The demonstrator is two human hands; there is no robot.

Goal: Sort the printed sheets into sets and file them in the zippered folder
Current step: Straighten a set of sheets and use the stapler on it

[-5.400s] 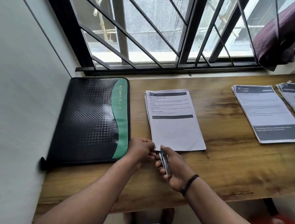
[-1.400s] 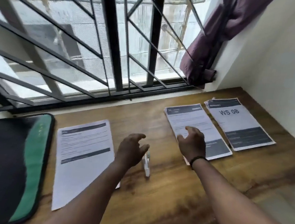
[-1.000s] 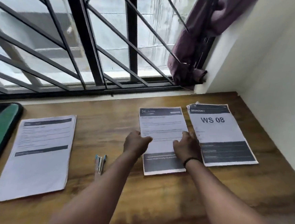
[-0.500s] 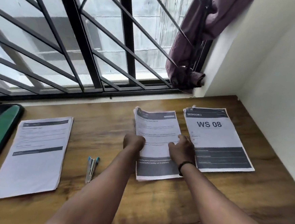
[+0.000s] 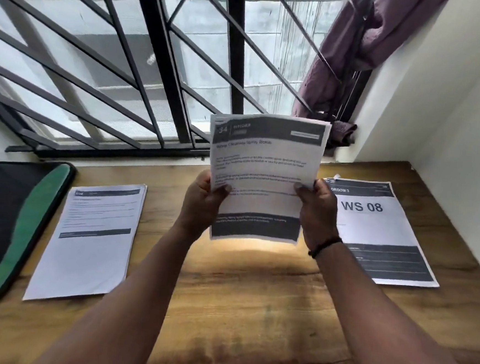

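I hold a stack of printed sheets [image 5: 263,166] headed "34" upright above the table. My left hand [image 5: 202,204] grips its left edge and my right hand [image 5: 318,211] grips its right edge, thumbs on the front page. A second set of sheets [image 5: 90,244] lies flat at the left. A third set marked "WS 08" [image 5: 378,233] lies flat at the right. The black and green zippered folder [image 5: 9,221] lies closed at the far left.
The wooden table [image 5: 240,302] runs from the window sill to me. A barred window [image 5: 156,60] is behind it, a white wall [image 5: 452,126] at the right, and a purple curtain [image 5: 358,53] hangs bunched in the corner. The stapler is out of sight behind my left arm.
Both hands have lifted the middle stack off the table and stood it upright in front of the window. Earlier I put the stapler down and turned toward the right.
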